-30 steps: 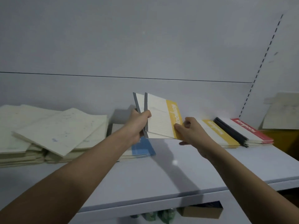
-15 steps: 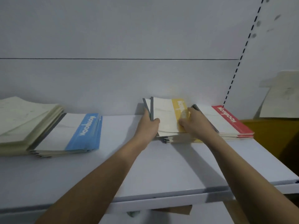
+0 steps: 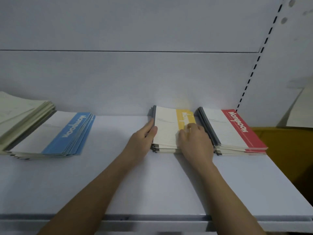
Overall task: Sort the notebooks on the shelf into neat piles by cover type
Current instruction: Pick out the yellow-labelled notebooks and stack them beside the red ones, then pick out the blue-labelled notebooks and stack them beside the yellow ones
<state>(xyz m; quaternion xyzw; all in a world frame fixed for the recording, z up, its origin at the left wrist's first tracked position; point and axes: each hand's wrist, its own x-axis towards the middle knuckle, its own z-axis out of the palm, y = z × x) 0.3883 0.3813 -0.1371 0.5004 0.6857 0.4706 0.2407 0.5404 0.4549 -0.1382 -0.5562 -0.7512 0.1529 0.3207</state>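
You are working at a flat white metal shelf (image 3: pixel 152 184) with a white back panel. Four piles lie directly on it. At your far left, a fanned pile of pale cream plain-cover notebooks (image 3: pixel 20 116). Just beside it and touching, a slumped pile of white notebooks with blue bands (image 3: pixel 55 134). Well apart, toward the right, a pile of white notebooks with yellow bands (image 3: pixel 166 131). Just beside that, a pile of white notebooks with red bands (image 3: pixel 233 131).
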